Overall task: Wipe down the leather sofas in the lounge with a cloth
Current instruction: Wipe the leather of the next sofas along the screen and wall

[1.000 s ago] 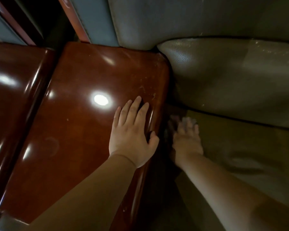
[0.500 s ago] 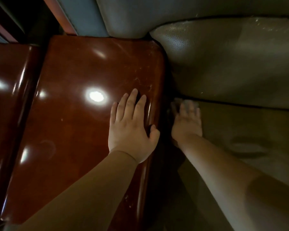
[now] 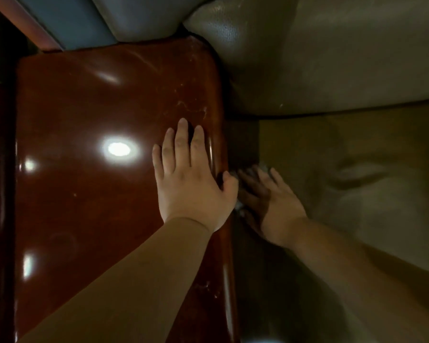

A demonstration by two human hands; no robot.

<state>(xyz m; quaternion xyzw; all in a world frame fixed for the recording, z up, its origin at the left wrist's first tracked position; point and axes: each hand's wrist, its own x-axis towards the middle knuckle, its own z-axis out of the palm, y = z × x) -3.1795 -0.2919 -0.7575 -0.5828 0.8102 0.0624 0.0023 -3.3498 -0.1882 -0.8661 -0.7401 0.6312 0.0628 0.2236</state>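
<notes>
My left hand (image 3: 192, 186) lies flat on the glossy wooden armrest (image 3: 97, 194), fingers straight and close together, the thumb hooked over the armrest's right edge. It holds nothing; the palm just rests on the wood. A bright lamp reflection sits on the polish just left of the fingers.

My right hand (image 3: 270, 199) is down in the dim gap just beside the armrest, spread flat with the fingers extended and pressing on the cloth (image 3: 239, 206). Only small pale bits of that cloth show: one scrap at the heel of the left thumb and a little more past the fingertips near the top of the hand. The rest is hidden under the palm, and that part of the picture is blurred, so I cannot tell how the cloth is folded. The two hands are nearly touching across the armrest edge.

The cloth lies where the seat cushion (image 3: 357, 181) of the leather sofa meets the side of the armrest. The cushion is olive-brown with a soft crease to the right of my hand. Above it rises the greyer back cushion (image 3: 320, 58), a dark seam between the two.
</notes>
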